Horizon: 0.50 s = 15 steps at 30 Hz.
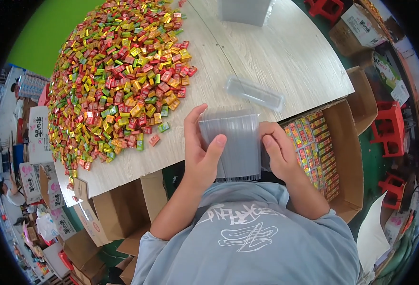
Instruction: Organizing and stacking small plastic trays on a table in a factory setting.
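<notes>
Upright in front of my chest is a thick stack of clear plastic trays (233, 149), nested close together. My left hand (197, 152) is closed round its left side, with the thumb across the near face. At the right edge of the stack, my right hand (281, 149) has its fingers curled and pressed against the plastic; its fingertips are partly hidden. A single clear tray (256, 93), long and narrow, lies on the pale table (295, 52) just beyond the stack.
A big heap of small wrapped sweets (119, 80) in red, yellow, orange and green covers the table's left. Another clear stack (245, 12) stands at the far edge. An open carton (349, 156) with rows of packed sweets (311, 154) is at my right; an open carton (121, 209) stands at my left.
</notes>
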Each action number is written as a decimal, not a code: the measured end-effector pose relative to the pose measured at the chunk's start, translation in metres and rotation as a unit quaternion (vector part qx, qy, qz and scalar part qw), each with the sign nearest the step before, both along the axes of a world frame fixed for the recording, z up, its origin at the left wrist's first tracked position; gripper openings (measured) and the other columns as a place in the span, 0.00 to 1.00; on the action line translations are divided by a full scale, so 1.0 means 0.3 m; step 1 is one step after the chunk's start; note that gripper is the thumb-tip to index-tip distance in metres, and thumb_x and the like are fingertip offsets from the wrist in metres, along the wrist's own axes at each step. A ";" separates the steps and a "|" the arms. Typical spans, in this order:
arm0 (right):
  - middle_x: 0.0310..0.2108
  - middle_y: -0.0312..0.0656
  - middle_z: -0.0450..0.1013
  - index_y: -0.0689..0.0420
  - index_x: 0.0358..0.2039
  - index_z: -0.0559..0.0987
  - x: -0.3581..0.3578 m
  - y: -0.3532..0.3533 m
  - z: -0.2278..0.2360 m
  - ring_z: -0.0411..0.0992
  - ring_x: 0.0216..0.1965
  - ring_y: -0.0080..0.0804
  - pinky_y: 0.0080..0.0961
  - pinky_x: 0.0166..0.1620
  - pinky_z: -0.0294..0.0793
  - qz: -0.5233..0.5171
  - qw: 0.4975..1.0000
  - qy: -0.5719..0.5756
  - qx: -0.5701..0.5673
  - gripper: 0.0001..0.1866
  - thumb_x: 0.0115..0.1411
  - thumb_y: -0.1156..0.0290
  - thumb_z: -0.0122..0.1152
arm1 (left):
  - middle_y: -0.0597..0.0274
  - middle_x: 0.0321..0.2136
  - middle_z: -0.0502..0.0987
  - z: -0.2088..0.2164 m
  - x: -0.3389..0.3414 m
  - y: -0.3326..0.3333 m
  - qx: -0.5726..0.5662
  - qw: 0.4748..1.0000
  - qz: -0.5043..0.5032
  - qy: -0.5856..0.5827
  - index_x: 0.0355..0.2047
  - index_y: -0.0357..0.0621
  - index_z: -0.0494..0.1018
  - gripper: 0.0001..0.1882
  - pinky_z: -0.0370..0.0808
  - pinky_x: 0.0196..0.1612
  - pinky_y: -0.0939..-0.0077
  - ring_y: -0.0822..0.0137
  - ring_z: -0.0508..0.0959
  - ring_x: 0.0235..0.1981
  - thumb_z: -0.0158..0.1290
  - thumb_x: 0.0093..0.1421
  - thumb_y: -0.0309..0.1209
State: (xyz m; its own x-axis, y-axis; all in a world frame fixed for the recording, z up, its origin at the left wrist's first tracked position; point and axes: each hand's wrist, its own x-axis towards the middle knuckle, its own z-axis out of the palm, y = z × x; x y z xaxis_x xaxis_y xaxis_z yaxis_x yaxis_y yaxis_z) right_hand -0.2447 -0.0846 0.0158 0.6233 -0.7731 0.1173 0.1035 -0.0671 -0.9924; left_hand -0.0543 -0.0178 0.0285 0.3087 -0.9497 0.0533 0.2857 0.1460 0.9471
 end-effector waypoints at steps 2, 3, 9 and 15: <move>0.41 0.44 0.72 0.60 0.42 0.70 -0.011 -0.012 0.007 0.67 0.39 0.24 0.23 0.45 0.68 -0.047 0.998 -0.044 0.004 0.09 0.71 0.71 0.40 | 0.58 0.54 0.62 -0.005 0.006 0.004 0.004 1.000 0.001 0.009 0.65 0.39 0.52 0.34 0.63 0.58 0.74 0.69 0.65 0.53 0.54 0.62 0.29; 0.42 0.46 0.74 0.62 0.41 0.71 -0.023 -0.034 0.003 0.70 0.39 0.26 0.25 0.43 0.70 -0.083 0.994 -0.071 -0.007 0.08 0.69 0.73 0.44 | 0.58 0.54 0.63 -0.016 0.024 0.011 0.002 1.000 0.016 0.003 0.65 0.39 0.52 0.35 0.63 0.58 0.75 0.69 0.65 0.54 0.54 0.62 0.29; 0.46 0.45 0.74 0.58 0.43 0.75 0.026 -0.217 0.179 0.73 0.45 0.40 0.34 0.48 0.69 -0.098 0.790 0.315 -0.516 0.12 0.57 0.75 0.59 | 0.58 0.55 0.64 -0.035 0.124 0.086 0.013 0.989 0.130 -0.069 0.64 0.38 0.56 0.34 0.62 0.59 0.73 0.68 0.66 0.55 0.55 0.61 0.35; 0.50 0.44 0.72 0.55 0.45 0.75 0.106 -0.294 0.110 0.71 0.50 0.45 0.38 0.55 0.65 -0.036 0.757 0.388 -0.524 0.14 0.57 0.70 0.61 | 0.58 0.56 0.63 -0.016 0.178 0.151 0.000 0.981 0.180 -0.067 0.63 0.37 0.56 0.36 0.61 0.60 0.73 0.67 0.64 0.57 0.56 0.60 0.37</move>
State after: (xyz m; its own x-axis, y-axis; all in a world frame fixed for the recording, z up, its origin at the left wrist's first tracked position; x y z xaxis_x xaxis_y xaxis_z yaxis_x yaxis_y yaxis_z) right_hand -0.2129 -0.1729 0.0488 0.7797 -0.5436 0.3109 -0.5246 -0.8381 -0.1498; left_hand -0.0010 0.0276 0.0238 0.6137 -0.7809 0.1166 0.0887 0.2150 0.9726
